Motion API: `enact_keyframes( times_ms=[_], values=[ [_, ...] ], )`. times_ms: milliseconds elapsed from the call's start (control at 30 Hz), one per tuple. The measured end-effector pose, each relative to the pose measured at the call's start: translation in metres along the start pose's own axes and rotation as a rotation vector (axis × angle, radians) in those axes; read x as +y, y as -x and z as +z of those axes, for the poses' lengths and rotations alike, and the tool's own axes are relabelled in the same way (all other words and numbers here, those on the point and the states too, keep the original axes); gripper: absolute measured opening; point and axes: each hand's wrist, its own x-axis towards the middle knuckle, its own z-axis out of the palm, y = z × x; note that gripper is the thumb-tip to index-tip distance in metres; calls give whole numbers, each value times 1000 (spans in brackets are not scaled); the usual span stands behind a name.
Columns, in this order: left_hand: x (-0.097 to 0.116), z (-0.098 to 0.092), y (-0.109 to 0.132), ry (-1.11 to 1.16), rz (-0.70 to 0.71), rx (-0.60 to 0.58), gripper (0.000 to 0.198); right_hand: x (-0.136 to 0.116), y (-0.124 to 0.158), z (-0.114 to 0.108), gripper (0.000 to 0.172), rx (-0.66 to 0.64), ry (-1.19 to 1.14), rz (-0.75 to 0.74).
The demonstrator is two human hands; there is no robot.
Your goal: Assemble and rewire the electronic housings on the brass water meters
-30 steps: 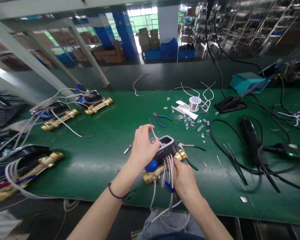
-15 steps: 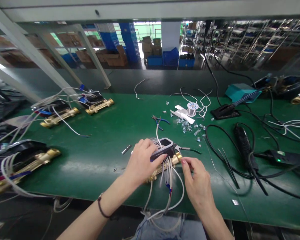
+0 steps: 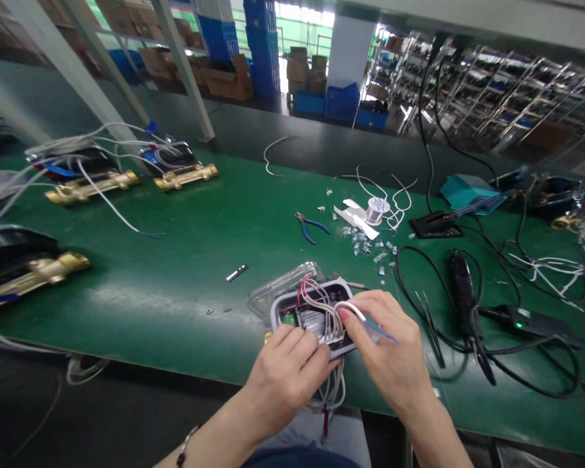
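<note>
Head view: hands (image 3: pixel 287 383) on probable meter (image 3: pixel 312 322)

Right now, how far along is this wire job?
Done: many wires already sit inside the open meter housing. In hand: the left hand holds the housing while the right hand pinches a white wire. Left: the clear cover lies off, unfitted, beside the housing.

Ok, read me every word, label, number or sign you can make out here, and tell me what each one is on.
No text can be read.
The label on the solder wire spool is too small to read.
Any markings on the circuit board in the open plastic housing are too blurred to read.
</note>
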Motion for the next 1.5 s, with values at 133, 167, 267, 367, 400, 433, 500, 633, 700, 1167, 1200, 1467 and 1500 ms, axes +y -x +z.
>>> enact_keyframes(
  times_ms=[133,167,267,367,400,433,500,633,700,1167,1200,1467,1500],
  values=[
    [-2,3,1,14,26,35,14,-2,3,4,19,-87,58,5],
    [-2,3,2,15,30,39,14,-1,3,6,16,-94,61,13],
    [-1,5,4,6,7,36,15,0,5,10,6,-71,38,38],
    [0,6,5,-11,-29,49,15,0,12,12,18,-24,-85,165],
    [1,6,5,-15,-37,55,15,-1,15,12,22,-10,-140,218],
    [1,6,5,-18,-43,59,16,-3,19,13,25,0,-194,265],
    [1,7,5,-25,-48,57,16,-6,25,16,29,29,-299,330],
    [2,6,5,-34,-59,39,21,-11,31,25,34,141,-517,413],
    [3,6,5,-30,-61,28,24,-12,32,28,34,190,-562,416],
    [2,8,10,-21,-13,75,26,-22,53,13,27,150,-187,214],
    [2,8,11,-12,-11,82,28,-24,52,13,29,149,-225,223],
    [3,13,13,54,-39,119,34,-45,60,33,26,90,-155,106],
    [4,13,14,71,-36,130,35,-46,62,37,27,87,-113,59]
  ],
)
